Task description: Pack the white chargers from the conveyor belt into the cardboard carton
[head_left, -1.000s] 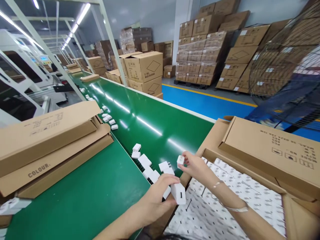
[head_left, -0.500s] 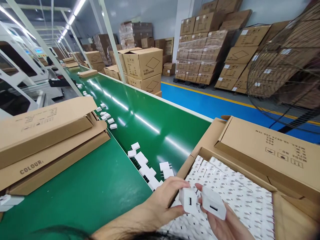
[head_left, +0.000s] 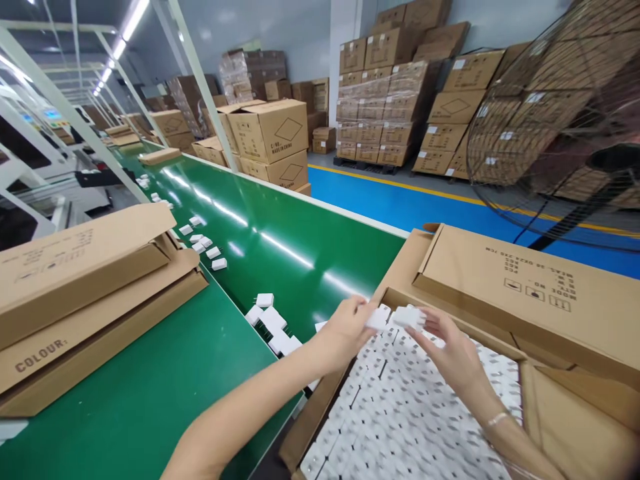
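So, closest in is an open brown cardboard box (head_left: pixel 315 425) packed with rows of small white plastic adapters (head_left: pixel 383 410). Both hands are over its far-left part. The left hand (head_left: pixel 349 331) reaches across the box's left edge, fingers closed on a white plastic adapter (head_left: pixel 378 321) that's mostly hidden, so I can't call its long axis. The right hand (head_left: pixel 450 343) is above the packed rows, pinching a boxy white adapter with metal prongs (head_left: pixel 407 317) by its right end. That one's long axis runs roughly left-right, pointing at the other piece. They're just beside each other; can't tell if they touch. Left hand's the nearer one to the box's far-left corner.

Left of the box there's a glossy green desk (head_left: pixel 150 380), with loose white adapters (head_left: pixel 273 321) along its far edge and printed brown cardboard cartons (head_left: pixel 100 267) stacked further left. Just past the box's far-right side lies a long printed brown carton (head_left: pixel 500 273). Beyond the box, a shiny green belt (head_left: pixel 295 217) runs off far-left, then blue floor (head_left: pixel 370 203), a black wire fan (head_left: pixel 560 127) far-right, and piled cardboard boxes (head_left: pixel 380 100) at the back.
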Action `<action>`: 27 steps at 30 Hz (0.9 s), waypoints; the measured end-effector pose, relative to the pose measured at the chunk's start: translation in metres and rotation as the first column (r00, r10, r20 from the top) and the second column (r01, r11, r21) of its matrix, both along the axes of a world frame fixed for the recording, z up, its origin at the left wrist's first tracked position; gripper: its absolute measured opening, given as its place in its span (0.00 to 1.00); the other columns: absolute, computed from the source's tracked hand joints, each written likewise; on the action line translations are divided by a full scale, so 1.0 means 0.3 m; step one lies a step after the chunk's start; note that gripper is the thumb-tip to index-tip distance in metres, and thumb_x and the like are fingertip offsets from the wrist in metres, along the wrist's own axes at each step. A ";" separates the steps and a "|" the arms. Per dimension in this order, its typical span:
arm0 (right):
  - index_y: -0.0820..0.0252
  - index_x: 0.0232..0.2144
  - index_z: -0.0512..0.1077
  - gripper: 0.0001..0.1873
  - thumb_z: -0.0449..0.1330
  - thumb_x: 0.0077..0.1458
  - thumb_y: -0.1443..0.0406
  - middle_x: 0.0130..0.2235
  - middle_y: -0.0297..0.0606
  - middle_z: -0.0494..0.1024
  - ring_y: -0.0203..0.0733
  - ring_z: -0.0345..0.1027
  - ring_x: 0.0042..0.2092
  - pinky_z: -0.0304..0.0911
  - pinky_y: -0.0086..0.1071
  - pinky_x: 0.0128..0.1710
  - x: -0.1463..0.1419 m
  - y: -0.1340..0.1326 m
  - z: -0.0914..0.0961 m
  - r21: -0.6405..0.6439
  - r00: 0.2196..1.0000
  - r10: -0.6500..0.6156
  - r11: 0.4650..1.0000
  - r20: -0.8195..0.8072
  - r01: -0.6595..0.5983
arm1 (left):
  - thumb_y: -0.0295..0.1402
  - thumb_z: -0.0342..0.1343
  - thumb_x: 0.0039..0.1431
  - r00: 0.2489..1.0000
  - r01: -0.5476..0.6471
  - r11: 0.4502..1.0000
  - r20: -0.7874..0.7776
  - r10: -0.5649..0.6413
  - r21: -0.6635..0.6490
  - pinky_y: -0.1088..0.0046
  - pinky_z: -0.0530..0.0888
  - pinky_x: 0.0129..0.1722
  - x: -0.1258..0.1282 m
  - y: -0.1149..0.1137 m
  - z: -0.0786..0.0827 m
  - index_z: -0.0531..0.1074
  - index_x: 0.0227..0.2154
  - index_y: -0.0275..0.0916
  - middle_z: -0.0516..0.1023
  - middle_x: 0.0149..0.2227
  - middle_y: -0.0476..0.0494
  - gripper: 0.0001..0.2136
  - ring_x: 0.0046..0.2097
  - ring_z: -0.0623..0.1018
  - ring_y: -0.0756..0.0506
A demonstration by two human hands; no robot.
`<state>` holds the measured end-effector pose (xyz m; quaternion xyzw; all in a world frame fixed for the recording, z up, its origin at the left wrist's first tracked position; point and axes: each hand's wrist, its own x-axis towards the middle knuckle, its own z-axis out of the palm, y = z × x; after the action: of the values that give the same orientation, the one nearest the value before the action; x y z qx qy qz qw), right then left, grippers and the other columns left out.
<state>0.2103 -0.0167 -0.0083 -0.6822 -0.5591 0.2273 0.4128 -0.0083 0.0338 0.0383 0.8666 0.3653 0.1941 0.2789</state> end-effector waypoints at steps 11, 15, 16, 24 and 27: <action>0.53 0.44 0.68 0.18 0.52 0.56 0.52 0.41 0.45 0.80 0.57 0.74 0.43 0.68 0.48 0.41 0.062 0.188 -0.099 0.111 0.946 0.001 0.993 0.325 -0.039 | 0.18 0.50 0.57 0.893 0.242 0.943 -0.432 -0.125 0.228 0.67 0.74 0.45 0.293 0.279 -0.091 0.64 0.43 0.37 0.69 0.45 0.38 0.12 0.49 0.68 0.40; 0.53 0.43 0.69 0.17 0.52 0.57 0.52 0.40 0.44 0.80 0.55 0.75 0.43 0.69 0.46 0.40 0.057 0.178 -0.094 0.121 0.933 0.014 0.991 0.358 -0.062 | 0.20 0.50 0.58 0.876 0.264 0.941 -0.461 -0.142 0.213 0.68 0.72 0.47 0.274 0.286 -0.112 0.65 0.43 0.38 0.69 0.45 0.39 0.12 0.48 0.69 0.42; 0.53 0.43 0.69 0.17 0.52 0.57 0.52 0.40 0.43 0.80 0.54 0.75 0.42 0.69 0.45 0.40 0.058 0.168 -0.093 0.116 0.934 0.026 0.991 0.357 -0.072 | 0.20 0.50 0.58 0.874 0.265 0.942 -0.463 -0.145 0.205 0.68 0.71 0.47 0.268 0.286 -0.116 0.65 0.44 0.38 0.69 0.46 0.39 0.12 0.48 0.70 0.42; 0.53 0.46 0.70 0.19 0.52 0.58 0.51 0.40 0.43 0.81 0.56 0.75 0.44 0.69 0.46 0.41 0.087 0.129 -0.083 0.096 0.937 0.026 0.993 0.348 -0.063 | 0.16 0.48 0.55 0.882 0.257 0.950 -0.444 -0.155 0.178 0.67 0.70 0.49 0.279 0.285 -0.124 0.65 0.44 0.36 0.71 0.44 0.39 0.15 0.49 0.70 0.41; 0.50 0.47 0.71 0.18 0.53 0.57 0.53 0.44 0.43 0.81 0.59 0.73 0.48 0.67 0.50 0.47 0.056 0.157 -0.080 0.087 0.931 0.052 0.992 0.362 -0.089 | 0.15 0.46 0.55 0.893 0.238 0.954 -0.426 -0.142 0.182 0.67 0.70 0.50 0.290 0.278 -0.135 0.66 0.43 0.35 0.71 0.43 0.38 0.15 0.50 0.71 0.40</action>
<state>0.2269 0.0305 -0.0322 -0.6697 -0.6602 0.0846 0.3294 0.0786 0.1171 -0.0022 0.9460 0.3035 0.0212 0.1121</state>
